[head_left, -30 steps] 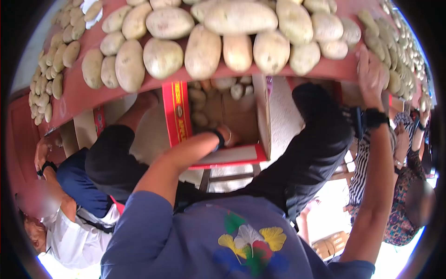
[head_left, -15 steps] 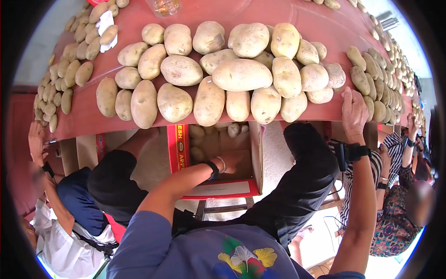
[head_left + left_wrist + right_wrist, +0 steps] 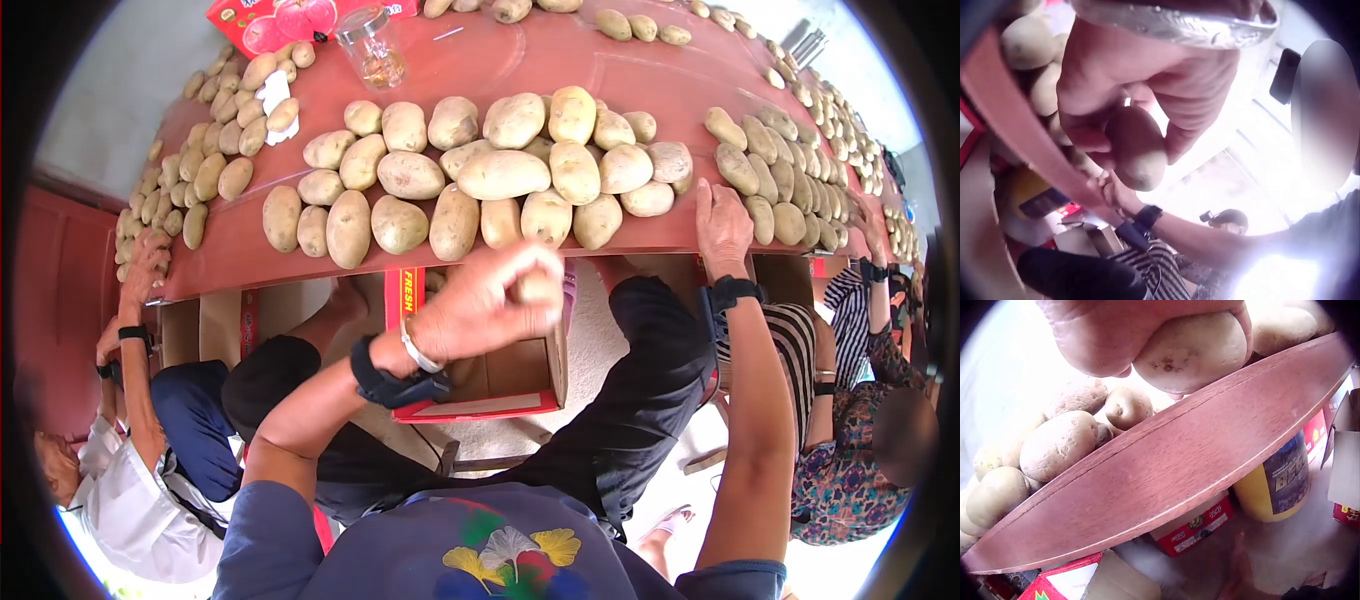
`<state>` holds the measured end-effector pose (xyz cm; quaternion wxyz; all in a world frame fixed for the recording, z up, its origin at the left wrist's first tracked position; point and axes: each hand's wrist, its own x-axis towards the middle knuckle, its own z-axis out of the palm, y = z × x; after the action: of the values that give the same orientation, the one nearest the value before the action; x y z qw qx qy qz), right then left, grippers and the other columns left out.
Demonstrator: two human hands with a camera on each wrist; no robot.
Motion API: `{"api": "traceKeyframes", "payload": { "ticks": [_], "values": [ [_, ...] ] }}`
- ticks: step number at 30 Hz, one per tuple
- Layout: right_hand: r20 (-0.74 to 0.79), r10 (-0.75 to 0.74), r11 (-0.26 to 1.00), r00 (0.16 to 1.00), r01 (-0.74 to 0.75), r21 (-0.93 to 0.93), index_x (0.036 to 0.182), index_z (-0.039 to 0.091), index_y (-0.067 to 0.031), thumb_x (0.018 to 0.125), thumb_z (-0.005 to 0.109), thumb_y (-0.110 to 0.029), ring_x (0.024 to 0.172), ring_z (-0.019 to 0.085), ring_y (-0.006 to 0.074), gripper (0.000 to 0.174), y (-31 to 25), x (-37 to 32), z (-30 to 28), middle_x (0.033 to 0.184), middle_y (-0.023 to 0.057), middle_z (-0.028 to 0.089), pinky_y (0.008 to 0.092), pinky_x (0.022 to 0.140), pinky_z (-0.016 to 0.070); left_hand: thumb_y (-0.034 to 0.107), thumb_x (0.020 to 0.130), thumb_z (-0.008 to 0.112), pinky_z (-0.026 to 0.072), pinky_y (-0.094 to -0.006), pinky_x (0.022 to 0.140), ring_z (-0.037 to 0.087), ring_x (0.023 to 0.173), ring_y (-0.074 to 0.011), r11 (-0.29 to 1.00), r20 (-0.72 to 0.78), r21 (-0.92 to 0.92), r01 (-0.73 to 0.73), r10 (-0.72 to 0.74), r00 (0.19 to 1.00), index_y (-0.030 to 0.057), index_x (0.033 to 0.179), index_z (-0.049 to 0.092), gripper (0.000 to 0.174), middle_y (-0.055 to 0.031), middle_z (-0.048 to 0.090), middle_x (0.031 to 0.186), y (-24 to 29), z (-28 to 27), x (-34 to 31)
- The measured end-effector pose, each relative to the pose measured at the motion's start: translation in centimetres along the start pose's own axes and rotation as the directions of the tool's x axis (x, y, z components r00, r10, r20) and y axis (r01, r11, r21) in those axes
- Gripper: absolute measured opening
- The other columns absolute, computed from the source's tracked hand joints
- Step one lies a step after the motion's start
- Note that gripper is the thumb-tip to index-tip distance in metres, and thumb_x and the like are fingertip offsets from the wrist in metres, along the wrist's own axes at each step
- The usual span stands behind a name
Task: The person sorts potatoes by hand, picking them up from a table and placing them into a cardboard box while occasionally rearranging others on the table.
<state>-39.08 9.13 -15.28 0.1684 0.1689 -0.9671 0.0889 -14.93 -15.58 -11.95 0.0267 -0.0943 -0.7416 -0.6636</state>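
Note:
My left hand [image 3: 490,305] is raised over the cardboard box [image 3: 480,408], just below the table edge. It grips a small potato [image 3: 1138,150] between thumb and fingers, as the left wrist view shows. At the table's front edge, right of the middle pile, rests my right hand [image 3: 724,232]. In the right wrist view that hand [image 3: 1107,331] has its thumb and fingers round a larger potato [image 3: 1191,353] with a dark blemish; from the head view this potato is hidden beneath the hand. Rows of potatoes [image 3: 400,224] lie on the red table [image 3: 520,65].
Another potato group [image 3: 790,224] lies at the right, and more potatoes [image 3: 235,178] at the left. A glass jar [image 3: 372,50] and a red carton [image 3: 265,22] stand at the back. People sit on both sides. A yellow container [image 3: 1275,481] is under the table.
My left hand has risen out of the box and now holds a potato above it. My right hand remains at the table edge. The head view takes in more of the table's far side.

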Motion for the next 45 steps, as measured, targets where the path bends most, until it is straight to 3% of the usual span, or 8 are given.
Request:
{"api": "traceKeyframes", "payload": {
  "ticks": [5, 7, 10, 19, 24, 29, 36, 45],
  "values": [
    [-0.022, -0.051, 0.999, 0.998, 0.052, 0.015, 0.091, 0.063, -0.0054, 0.094, 0.038, -0.047, 0.091, 0.057, 0.0413, 0.048, 0.8, 0.0, 0.4, 0.093, 0.0221, 0.062, 0.0498, 0.082, 0.0432, 0.019, 0.084, 0.062, 0.0461, -0.028, 0.074, 0.057, 0.079, -0.0134, 0.856, -0.377, 0.442, -0.267, 0.447, 0.811, 0.0062, 0.096, 0.054, 0.02, -0.0045, 0.057, 0.083, -0.1, -2.8, 7.2],
    [0.064, 0.015, 0.998, 0.998, -0.011, -0.062, 0.095, 0.064, -0.0083, 0.092, 0.033, -0.053, 0.094, 0.057, 0.0425, 0.054, 0.4, 0.2, 0.0, 0.097, 0.0235, 0.062, 0.0507, 0.083, 0.0428, 0.02, 0.084, 0.065, 0.0457, -0.0268, 0.08, 0.053, 0.088, -0.0109, 0.925, -0.303, 0.377, -0.037, 0.161, 0.939, 0.0011, 0.095, 0.057, 0.023, -0.0015, 0.058, 0.091, 1.7, -3.6, 8.2],
    [0.11, 0.049, 0.997, 0.993, -0.042, -0.061, 0.106, 0.063, -0.0114, 0.091, 0.031, -0.058, 0.096, 0.057, 0.0422, 0.059, 0.3, 0.7, -0.1, 0.101, 0.0236, 0.062, 0.0496, 0.085, 0.0431, 0.022, 0.086, 0.053, 0.046, -0.0412, 0.082, 0.058, 0.095, -0.0341, 0.646, -0.13, 0.749, -0.149, 0.363, 0.923, 0.0043, 0.117, 0.051, 0.036, -0.0176, 0.057, 0.111, -2.3, -6.0, 10.0],
    [0.135, 0.066, 0.995, 0.989, -0.055, -0.082, 0.105, 0.064, -0.0137, 0.09, 0.029, -0.06, 0.098, 0.057, 0.0404, 0.06, 1.0, 0.9, 0.6, 0.103, 0.0208, 0.063, 0.0475, 0.086, 0.0431, 0.024, 0.091, 0.051, 0.0458, -0.0362, 0.079, 0.058, 0.088, -0.0267, 0.513, -0.168, 0.795, -0.324, 0.699, 0.695, -0.0012, 0.103, 0.053, 0.028, -0.0128, 0.06, 0.097, -2.8, -6.2, 7.1],
    [0.132, 0.052, 0.997, 0.99, -0.045, -0.056, 0.101, 0.065, -0.0128, 0.091, 0.028, -0.059, 0.097, 0.057, 0.0401, 0.06, 0.9, 0.7, 0.4, 0.101, 0.02, 0.063, 0.0474, 0.085, 0.0428, 0.014, 0.091, 0.051, 0.0468, -0.0312, 0.067, 0.057, 0.071, -0.0258, 0.858, -0.036, 0.501, -0.113, 0.151, 0.988, 0.0033, 0.094, 0.058, 0.013, -0.0112, 0.059, 0.081, -3.5, -1.3, -2.9],
    [0.0, -0.018, 0.999, 1.0, 0.018, -0.05, 0.094, 0.066, -0.0101, 0.092, 0.032, -0.054, 0.094, 0.058, 0.0402, 0.055, 1.1, 0.3, 0.9, 0.096, 0.0195, 0.064, 0.0473, 0.084, 0.0428, 0.014, 0.083, 0.058, 0.0485, -0.0432, 0.079, 0.06, 0.094, -0.0348, 0.743, 0.225, 0.647, 0.171, -0.4, 0.888, 0.0062, 0.106, 0.058, 0.024, -0.0165, 0.063, 0.098, -18.4, 0.3, -10.6],
    [-0.019, -0.029, 1.0, 0.999, 0.029, -0.012, 0.086, 0.065, -0.0074, 0.093, 0.039, -0.047, 0.087, 0.059, 0.0385, 0.048, 0.6, 0.1, 0.9, 0.091, 0.0168, 0.065, 0.046, 0.079, 0.0441, 0.019, 0.076, 0.064, 0.0483, -0.0414, 0.087, 0.059, 0.107, -0.0289, 0.253, 0.255, 0.967, -0.039, -0.944, 0.211, 0.0164, 0.116, 0.061, 0.04, -0.0117, 0.062, 0.114, -37.2, 2.7, -15.2],
    [0.011, -0.061, 0.998, 0.998, 0.061, -0.004, 0.084, 0.061, -0.0014, 0.094, 0.043, -0.037, 0.086, 0.056, 0.0396, 0.041, 0.1, 0.1, 0.0, 0.091, 0.0186, 0.061, 0.0466, 0.077, 0.044, 0.021, 0.088, 0.047, 0.045, -0.038, 0.082, 0.06, 0.104, -0.0215, 0.093, -0.008, 0.986, 0.141, -0.807, 0.591, 0.0204, 0.103, 0.069, 0.027, -0.003, 0.065, 0.11, -36.4, 2.7, -15.3]
  ]
}}
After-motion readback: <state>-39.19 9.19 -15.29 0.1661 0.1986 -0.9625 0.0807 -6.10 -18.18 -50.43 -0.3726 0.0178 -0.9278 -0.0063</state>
